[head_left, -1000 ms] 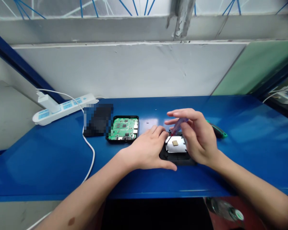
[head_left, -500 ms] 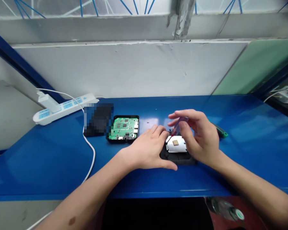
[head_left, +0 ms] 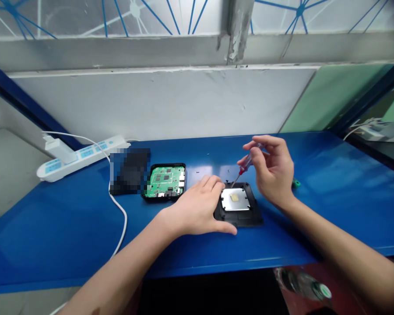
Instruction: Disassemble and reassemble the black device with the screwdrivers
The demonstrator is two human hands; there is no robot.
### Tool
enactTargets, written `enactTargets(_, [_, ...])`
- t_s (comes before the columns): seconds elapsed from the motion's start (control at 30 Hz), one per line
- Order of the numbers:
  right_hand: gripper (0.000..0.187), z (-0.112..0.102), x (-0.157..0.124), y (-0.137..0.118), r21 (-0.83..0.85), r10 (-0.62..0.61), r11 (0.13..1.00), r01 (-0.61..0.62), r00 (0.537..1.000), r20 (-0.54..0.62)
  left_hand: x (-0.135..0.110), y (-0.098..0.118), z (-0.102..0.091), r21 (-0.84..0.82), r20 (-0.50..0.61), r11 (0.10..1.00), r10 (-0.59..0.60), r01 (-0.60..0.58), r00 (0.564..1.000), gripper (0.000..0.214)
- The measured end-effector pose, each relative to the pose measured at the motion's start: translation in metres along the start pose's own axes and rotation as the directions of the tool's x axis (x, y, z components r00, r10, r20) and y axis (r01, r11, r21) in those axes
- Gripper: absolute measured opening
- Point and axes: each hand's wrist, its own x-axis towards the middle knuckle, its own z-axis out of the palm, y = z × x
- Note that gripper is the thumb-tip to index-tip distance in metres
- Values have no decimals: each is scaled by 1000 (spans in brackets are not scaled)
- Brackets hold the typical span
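Shows a see-through bottle (head_left: 302,284) below the near edge of the blue desk (head_left: 190,262). Rests the left hand (head_left: 200,208), spread wide and closed around nothing, on the left side of a black cover (head_left: 239,217) lying on the desk, thumb stretched out by the near edge. Has a silvery plate (head_left: 228,204) seated in the cover, with a tan pad (head_left: 234,198) near its middle. Holds a screwdriver (head_left: 246,164) in the narrow grip of the right hand (head_left: 274,168), shaft slanting down and left to the plate's far edge; cannot tell contact from hovering there. Shows a green object (head_left: 296,183) partly hidden behind the right wrist.

Has an open black casing (head_left: 157,200) beyond the left hand, circuit board (head_left: 166,179) bare inside, just right of a pixelated black object (head_left: 129,170). Shows tiny dark bits (head_left: 197,172), probably screws, farther back. Looks part-way along: casing open, cover apart from it, likely screws loose, plate in the cover. Cannot count any fastenings left at the plate. Shows a white power strip (head_left: 82,162) near the wall.
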Motion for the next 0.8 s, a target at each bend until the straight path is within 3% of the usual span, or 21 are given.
enactTargets(0.47, [22, 6, -16, -6, 77, 33, 996, -47, 986, 165, 0, 0, 0, 19, 0, 1000, 7, -7, 1000, 89])
enactTargets(0.8, [24, 8, -17, -6, 84, 28, 995, -44, 984, 175, -1, 0, 0, 17, -1, 1000, 4, -4, 1000, 90])
